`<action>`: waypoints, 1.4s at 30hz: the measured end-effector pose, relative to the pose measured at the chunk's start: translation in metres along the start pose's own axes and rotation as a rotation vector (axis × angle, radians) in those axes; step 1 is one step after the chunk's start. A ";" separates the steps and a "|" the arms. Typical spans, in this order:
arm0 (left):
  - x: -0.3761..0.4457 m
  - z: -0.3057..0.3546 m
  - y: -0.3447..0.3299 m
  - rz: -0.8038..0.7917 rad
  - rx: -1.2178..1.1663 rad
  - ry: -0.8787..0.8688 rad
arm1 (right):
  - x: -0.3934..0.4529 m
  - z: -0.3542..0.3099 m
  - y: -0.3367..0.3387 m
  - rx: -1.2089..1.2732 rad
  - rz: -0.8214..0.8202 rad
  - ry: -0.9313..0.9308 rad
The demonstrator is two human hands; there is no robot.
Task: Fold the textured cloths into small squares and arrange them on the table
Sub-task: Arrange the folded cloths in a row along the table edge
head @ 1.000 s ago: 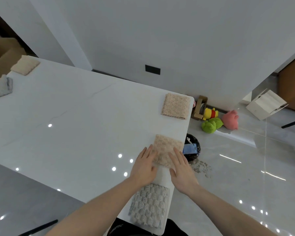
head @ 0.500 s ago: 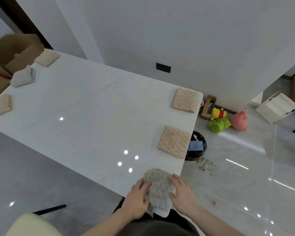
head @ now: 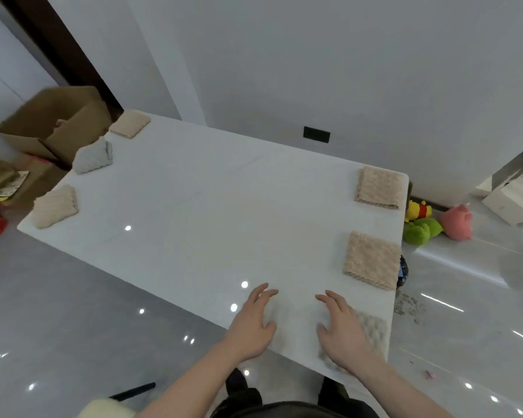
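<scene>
Cloths are the matter here, and the nearest one is a grey cloth (head: 372,330) at the near right corner of the white table (head: 212,206). The right hand (head: 341,330) lies over its left part, palm down, with the fingers spread and only a little bent; it grasps nothing, and whether it presses the cloth or only hangs above it is hard to tell because of blur. The left hand (head: 251,324) is beside it, apart from the cloth, also palm down over the bare table near the front edge, fingers loose and holding nothing.

Beyond the right hand, along the right edge of the table, a beige folded cloth (head: 372,259) lies flat as a square. Farther along the same edge, near the far right corner, a second beige square (head: 379,188) lies flat too. These three cloths make a row along the right side, each apart from the next.

On the far left side three more cloths lie: a cream cloth (head: 55,206) near the left corner, a pale grey cloth (head: 92,158) behind it, looking less flat, and a cream square (head: 130,123) at the far corner.

Past the left end of the table an open cardboard box (head: 55,122) stands on the floor. On the right, on the floor, lie a green plush toy (head: 420,232), a pink plush toy (head: 456,221) and a yellow plush toy (head: 417,210) close together, and a white box (head: 514,200) farther off.
</scene>
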State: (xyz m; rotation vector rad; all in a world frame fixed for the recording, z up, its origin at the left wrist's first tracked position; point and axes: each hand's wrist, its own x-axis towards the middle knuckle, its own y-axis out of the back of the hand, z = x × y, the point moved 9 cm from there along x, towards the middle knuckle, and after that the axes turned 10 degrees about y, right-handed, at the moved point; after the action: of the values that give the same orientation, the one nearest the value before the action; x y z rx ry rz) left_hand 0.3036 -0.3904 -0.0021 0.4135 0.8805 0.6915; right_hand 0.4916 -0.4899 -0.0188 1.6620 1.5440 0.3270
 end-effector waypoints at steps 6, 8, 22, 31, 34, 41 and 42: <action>-0.023 -0.120 0.157 0.196 -0.014 0.040 | 0.056 -0.158 -0.044 0.229 0.075 0.104; -0.031 -0.148 0.199 0.263 -0.060 0.057 | 0.073 -0.201 -0.058 0.246 0.035 0.129; -0.011 -0.270 0.351 0.384 -0.215 0.211 | 0.200 -0.337 -0.128 0.375 -0.081 0.121; -0.022 -0.366 0.470 0.524 -0.237 0.309 | 0.287 -0.477 -0.192 0.367 -0.220 0.235; -0.006 -0.394 0.499 0.495 -0.262 0.310 | 0.310 -0.506 -0.211 0.352 -0.217 0.227; 0.045 -0.449 0.560 0.263 -0.171 0.248 | 0.341 -0.542 -0.267 0.355 -0.105 0.038; 0.051 -0.454 0.572 0.246 -0.157 0.223 | 0.342 -0.548 -0.275 0.362 -0.101 0.018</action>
State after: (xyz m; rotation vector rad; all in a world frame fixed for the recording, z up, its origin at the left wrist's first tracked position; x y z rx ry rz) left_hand -0.2589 0.0765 0.0446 0.3107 0.9859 1.0416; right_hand -0.0011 0.0099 0.0164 1.8465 1.7721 0.0057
